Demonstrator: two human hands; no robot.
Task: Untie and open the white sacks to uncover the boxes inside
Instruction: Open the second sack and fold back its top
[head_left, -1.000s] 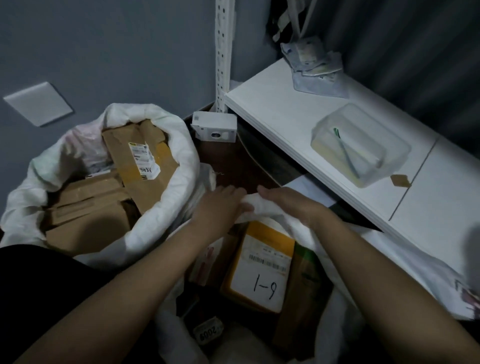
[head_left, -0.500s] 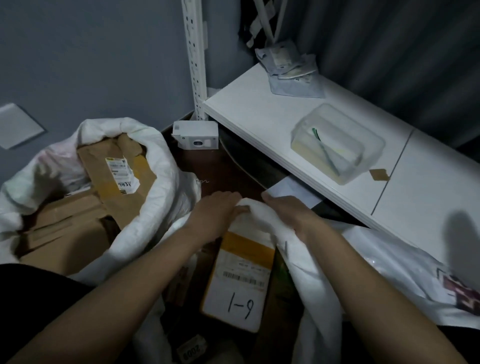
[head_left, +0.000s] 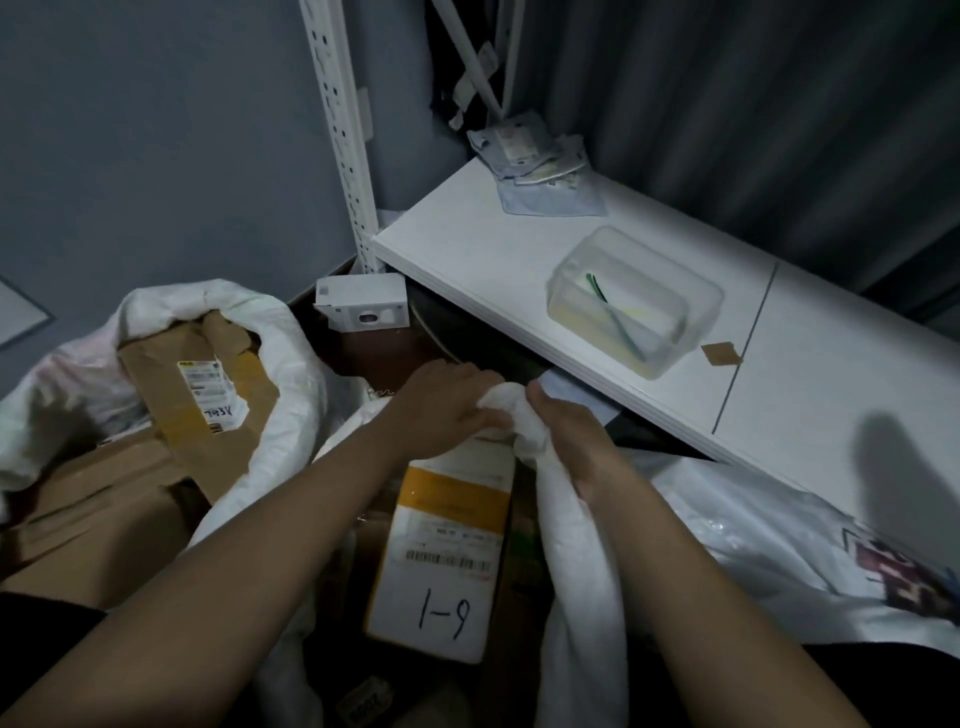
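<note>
Two white sacks stand on the floor. The left sack (head_left: 283, 374) gapes open, its rim rolled down around brown cardboard boxes (head_left: 187, 405). The near sack (head_left: 576, 551) is open in front of me, showing a yellow-and-white labelled box (head_left: 441, 561) marked "1-9" and darker boxes around it. My left hand (head_left: 441, 402) and my right hand (head_left: 566, 431) both grip the bunched far rim of this sack, close together, fingers curled round the fabric.
A white shelf board (head_left: 519, 270) runs along the right, carrying a clear plastic tub (head_left: 634, 301) and a pile of flat packets (head_left: 535, 161). A white perforated upright (head_left: 345, 135) and a small white box (head_left: 363, 309) stand behind the sacks. A clear plastic bag (head_left: 753, 540) lies at right.
Both hands have bunched the near sack's far rim tighter and drawn it further back. The view shifted left and down, so the labelled box shows more fully.
</note>
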